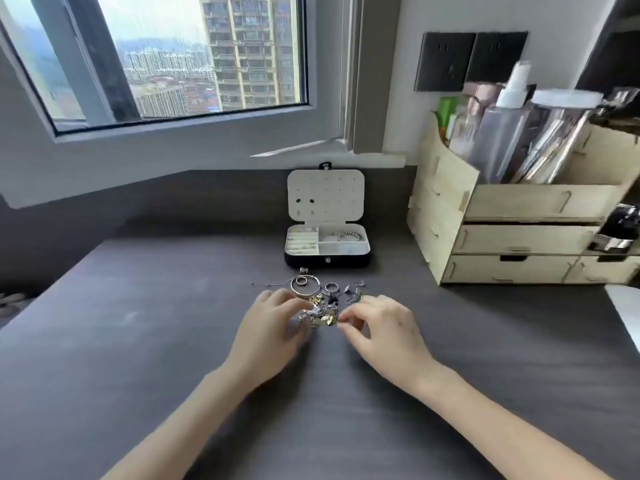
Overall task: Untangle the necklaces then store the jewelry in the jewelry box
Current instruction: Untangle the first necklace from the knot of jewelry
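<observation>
While both forearms are reaching fwd over the bench (138, 341), L hand (273, 323) & R hand (384, 327) are curling inward, each pinching the necklace tangle (320, 311) lying btwn them; jewelry box (327, 244) is sitting open just beyond.

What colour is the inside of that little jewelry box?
The jewelry box is cream-white inside and black outside; the head view shows it.

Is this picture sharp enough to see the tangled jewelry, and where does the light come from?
Head view: daylight enters through the window; the wide-angle lens skews straight edges; the jewelry pile between the left hand and right hand is blurred, single chains indistinct.
</observation>
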Motion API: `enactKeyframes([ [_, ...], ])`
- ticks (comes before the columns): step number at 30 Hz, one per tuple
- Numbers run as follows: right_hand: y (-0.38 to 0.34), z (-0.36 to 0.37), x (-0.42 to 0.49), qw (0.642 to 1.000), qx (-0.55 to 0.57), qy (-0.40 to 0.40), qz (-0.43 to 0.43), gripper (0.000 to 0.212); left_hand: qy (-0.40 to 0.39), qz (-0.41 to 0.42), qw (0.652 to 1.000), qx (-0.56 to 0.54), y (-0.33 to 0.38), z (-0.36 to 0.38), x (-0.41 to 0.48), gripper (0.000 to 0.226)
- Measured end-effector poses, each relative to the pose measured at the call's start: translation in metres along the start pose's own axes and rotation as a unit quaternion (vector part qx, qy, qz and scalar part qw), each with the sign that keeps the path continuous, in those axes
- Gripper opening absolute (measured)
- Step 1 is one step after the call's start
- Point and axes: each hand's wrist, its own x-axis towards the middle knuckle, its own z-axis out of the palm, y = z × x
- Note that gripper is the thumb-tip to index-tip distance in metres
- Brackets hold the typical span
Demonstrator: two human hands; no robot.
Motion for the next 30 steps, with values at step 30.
enactKeyframes([
  [30, -0.023, 0.001, 0.005, 0.982, 0.060, -0.168, -0.059, 0.023, -0.139, -0.046, 0.988, -0.041, -0.010, -0.047, -0.034, 0.036],
])
